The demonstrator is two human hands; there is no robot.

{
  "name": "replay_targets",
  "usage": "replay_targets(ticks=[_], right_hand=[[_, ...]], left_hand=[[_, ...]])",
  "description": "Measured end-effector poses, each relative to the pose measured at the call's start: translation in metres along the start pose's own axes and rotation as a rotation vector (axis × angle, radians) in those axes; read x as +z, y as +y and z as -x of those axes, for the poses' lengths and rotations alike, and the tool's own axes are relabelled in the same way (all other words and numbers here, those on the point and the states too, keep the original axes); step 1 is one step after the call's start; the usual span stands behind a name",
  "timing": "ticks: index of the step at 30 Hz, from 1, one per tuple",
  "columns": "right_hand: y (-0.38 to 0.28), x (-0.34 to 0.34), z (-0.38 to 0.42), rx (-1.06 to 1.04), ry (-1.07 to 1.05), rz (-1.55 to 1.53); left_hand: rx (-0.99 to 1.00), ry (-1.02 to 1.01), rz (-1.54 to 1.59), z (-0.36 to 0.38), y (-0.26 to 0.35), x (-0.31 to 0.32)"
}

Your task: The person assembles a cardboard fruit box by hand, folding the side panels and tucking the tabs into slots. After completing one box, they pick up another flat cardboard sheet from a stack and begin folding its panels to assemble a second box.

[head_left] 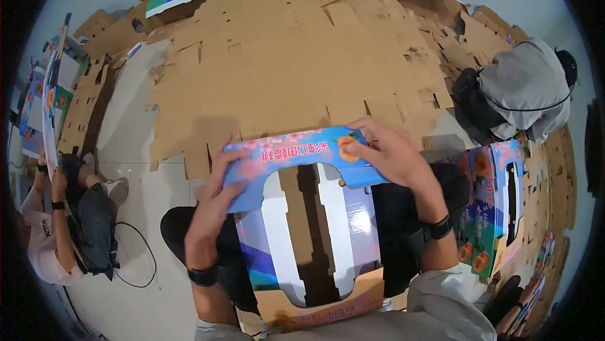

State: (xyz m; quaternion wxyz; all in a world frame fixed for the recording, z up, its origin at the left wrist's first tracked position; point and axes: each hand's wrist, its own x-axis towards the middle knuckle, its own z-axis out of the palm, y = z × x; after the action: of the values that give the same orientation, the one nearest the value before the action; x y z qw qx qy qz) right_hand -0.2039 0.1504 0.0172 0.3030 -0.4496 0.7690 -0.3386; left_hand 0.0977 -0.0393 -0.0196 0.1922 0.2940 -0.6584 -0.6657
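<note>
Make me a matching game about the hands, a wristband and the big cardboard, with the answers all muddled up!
1. Left hand
2. Right hand
3. Right wristband
4. Big cardboard

A. Black
B. Holding the blue flap by the peach picture
C. Flat on the floor, ahead
D. Holding the flap's other end

Right pairs: 1-D, 2-B, 3-A, 4-C
</note>
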Motion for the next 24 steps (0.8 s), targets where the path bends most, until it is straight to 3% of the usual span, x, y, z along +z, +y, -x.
replay_targets(ticks=[1, 4, 7, 10, 13, 17, 19, 21, 24], right_hand=[[0.015, 0.021, -0.007, -0.164, 0.119, -0.137], [0.026, 0.035, -0.006, -0.071, 0.231, -0.233], [0.009, 0.034, 0.005, 0.086, 0.291, -0.200], [-0.004, 0.039, 0.020, 0.066, 0.366, -0.010], [-0.019, 0.037, 0.022, 0.094, 0.363, 0.064], [-0.009, 0.045, 0.024, 0.097, 0.367, 0.069], [0.007, 0.056, 0.021, 0.020, 0.405, 0.248], [0.012, 0.068, 0.021, 0.037, 0.405, 0.397], [0.018, 0.070, 0.017, 0.038, 0.388, 0.281]], left_hand=[[-0.061, 0.054, 0.151, 0.003, 0.004, 0.012], [-0.037, 0.187, 0.245, 0.005, -0.012, 0.027], [-0.105, 0.220, 0.248, 0.014, -0.016, 0.028], [0.029, 0.231, 0.217, 0.016, -0.042, 0.027], [0.052, 0.347, 0.056, 0.021, -0.030, 0.038], [-0.155, 0.299, 0.093, 0.023, -0.014, 0.040], [-0.205, 0.241, 0.101, 0.019, -0.029, 0.033], [-0.148, 0.263, -0.029, 0.016, -0.054, 0.034], [-0.114, 0.251, -0.127, 0.021, -0.091, 0.026]])
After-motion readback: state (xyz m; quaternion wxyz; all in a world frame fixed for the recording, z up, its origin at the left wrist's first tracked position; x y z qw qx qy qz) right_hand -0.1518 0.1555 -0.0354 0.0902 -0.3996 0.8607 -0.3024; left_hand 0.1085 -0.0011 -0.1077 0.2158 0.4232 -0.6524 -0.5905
